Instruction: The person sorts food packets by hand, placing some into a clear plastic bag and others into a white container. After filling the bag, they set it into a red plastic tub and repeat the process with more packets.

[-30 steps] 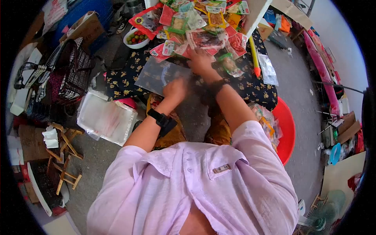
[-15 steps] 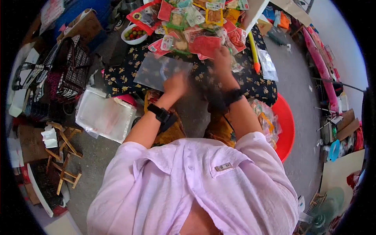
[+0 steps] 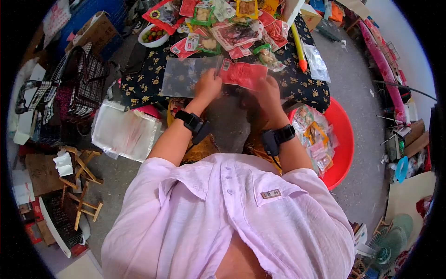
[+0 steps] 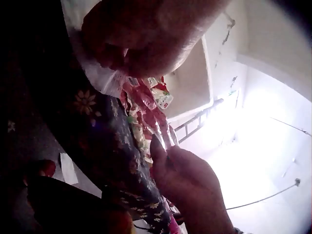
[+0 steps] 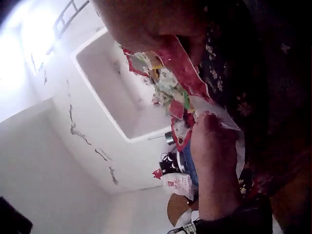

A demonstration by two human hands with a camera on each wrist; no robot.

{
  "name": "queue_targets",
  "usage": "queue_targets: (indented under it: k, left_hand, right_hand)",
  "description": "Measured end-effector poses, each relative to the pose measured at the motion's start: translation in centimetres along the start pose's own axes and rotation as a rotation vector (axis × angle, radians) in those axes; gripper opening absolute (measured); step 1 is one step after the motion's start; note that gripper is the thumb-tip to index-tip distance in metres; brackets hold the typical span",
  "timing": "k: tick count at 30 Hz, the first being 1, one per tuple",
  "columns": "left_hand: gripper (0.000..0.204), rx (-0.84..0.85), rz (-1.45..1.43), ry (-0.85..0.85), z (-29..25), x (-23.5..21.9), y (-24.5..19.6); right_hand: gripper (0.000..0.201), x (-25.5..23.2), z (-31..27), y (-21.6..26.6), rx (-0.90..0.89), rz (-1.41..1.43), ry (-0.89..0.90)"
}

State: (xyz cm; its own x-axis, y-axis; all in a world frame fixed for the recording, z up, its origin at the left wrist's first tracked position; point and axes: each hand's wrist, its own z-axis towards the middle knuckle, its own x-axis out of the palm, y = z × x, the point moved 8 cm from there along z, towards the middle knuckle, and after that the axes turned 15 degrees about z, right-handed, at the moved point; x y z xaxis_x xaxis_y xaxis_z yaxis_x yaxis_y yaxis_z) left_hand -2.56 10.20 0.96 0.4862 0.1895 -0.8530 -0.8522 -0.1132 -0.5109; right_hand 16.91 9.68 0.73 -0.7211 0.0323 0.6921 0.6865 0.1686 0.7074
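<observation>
Over the near edge of the table, my left hand (image 3: 207, 86) pinches a clear plastic bag (image 3: 179, 76) by its right end. My right hand (image 3: 270, 95) grips the right end of a flat red food packet (image 3: 242, 73). The packet's left end meets the bag's edge beside the left fingers. In the right wrist view the red packet (image 5: 183, 68) runs from the right fingers toward the bag, which the left hand (image 5: 214, 151) holds. Beyond both hands lies a pile of sealed food packets (image 3: 237, 35), among them a green-edged one (image 3: 269, 58).
A dark flowered cloth (image 3: 148, 83) covers the table. A bowl of small fruit (image 3: 155, 37) stands at the pile's left; a yellow tube with an orange tip (image 3: 298, 49) lies right. Clear bags (image 3: 127, 132) are stacked low on the left. A red tub (image 3: 344, 149) holds packets on the right.
My right hand has drawn a red packet from the pile down toward me, to the bag's edge. The left hand keeps hold of the bag, which has shifted slightly and lies straighter.
</observation>
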Motion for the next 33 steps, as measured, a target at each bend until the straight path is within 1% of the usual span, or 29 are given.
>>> queue_targets:
  k: [1,4,7,10,13,14,16,17,19,20,21,22,23,24,26,28,29,30,31,32,33]
  left_hand:
    - [0.03,-0.018,-0.02,0.007,-0.1,-0.1,0.0]
    - [0.033,0.044,-0.009,0.039,-0.3,0.1,-0.7]
    - [0.032,0.122,0.086,-0.047,-0.9,-0.2,-1.9]
    - [0.03,0.137,0.165,-0.034,-1.2,-0.8,-3.2]
    - [0.027,0.219,0.147,-0.102,-1.6,-1.4,-4.1]
    - [0.024,0.221,0.145,-0.099,-1.5,-1.3,-4.0]
    - [0.021,0.222,0.142,-0.095,-1.4,-1.5,-3.8]
    - [0.021,0.219,0.172,-0.042,-1.5,-1.3,-3.8]
    - [0.023,0.212,0.229,0.067,-1.7,-1.0,-3.8]
    - [0.024,0.225,0.213,0.036,-1.8,-0.8,-3.6]
    - [0.024,0.239,0.195,0.006,-1.8,-0.4,-3.3]
    - [0.024,0.255,0.178,-0.025,-1.9,-0.8,-3.6]
    - [0.024,0.243,0.169,-0.009,-2.0,-0.9,-3.5]
    - [0.025,0.231,0.161,0.008,-2.1,-1.0,-3.4]
    - [0.026,0.23,0.124,0.045,-2.0,-1.5,-3.5]
    - [0.027,0.251,0.069,0.088,-1.6,-1.7,-3.2]
    - [0.027,0.278,-0.016,0.06,-0.6,-1.3,-2.3]
    - [0.027,0.303,-0.101,0.033,0.9,-0.2,-0.9]
    - [0.027,0.33,-0.187,0.009,2.0,0.1,0.1]
    - [0.027,0.221,-0.05,-0.05,2.7,-2.3,0.2]
    - [0.028,0.113,0.085,-0.109,3.3,-4.9,0.3]
  right_hand:
    - [0.017,0.2,-0.1,0.0,-0.003,-0.022,0.01]
    - [0.017,1.1,-0.6,0.1,0.01,0.027,0.029]
    - [0.018,1.5,-0.2,-1.1,0.042,-0.025,0.008]
    - [0.018,2.3,1.4,-3.5,0.118,0.053,0.044]
    - [0.016,3.9,2.1,-5.1,0.177,-0.076,0.082]
    - [0.015,4.8,2.0,-5.1,0.197,-0.148,0.189]
    - [0.014,5.7,1.6,-4.5,0.26,-0.496,0.221]
    - [0.014,6.0,1.4,-4.2,0.29,-0.671,0.237]
    - [0.015,4.7,3.7,-5.1,0.194,-0.872,0.287]
    - [0.016,3.9,5.0,-6.0,0.144,-0.971,0.311]
    - [0.017,3.0,6.2,-7.1,0.122,-0.88,0.283]
    - [0.018,3.0,6.6,-7.7,0.099,-0.788,0.254]
    - [0.02,2.9,7.1,-8.1,0.076,-0.696,0.225]
    - [0.021,2.4,7.2,-8.8,0.116,-0.644,0.21]
    - [0.022,4.3,5.0,-7.9,0.194,-0.54,0.18]
    - [0.021,2.8,6.3,-7.9,0.047,-0.574,0.094]
    - [0.02,2.7,6.5,-7.4,-0.025,-0.589,0.053]
    - [0.02,2.7,6.5,-5.9,-0.178,-0.7,0.034]
    - [0.019,3.5,5.2,-3.6,-0.333,-0.809,0.011]
    - [0.019,4.2,4.1,-1.8,-0.489,-0.916,-0.013]
    - [0.019,4.0,4.0,-1.5,-0.556,-0.982,-0.014]
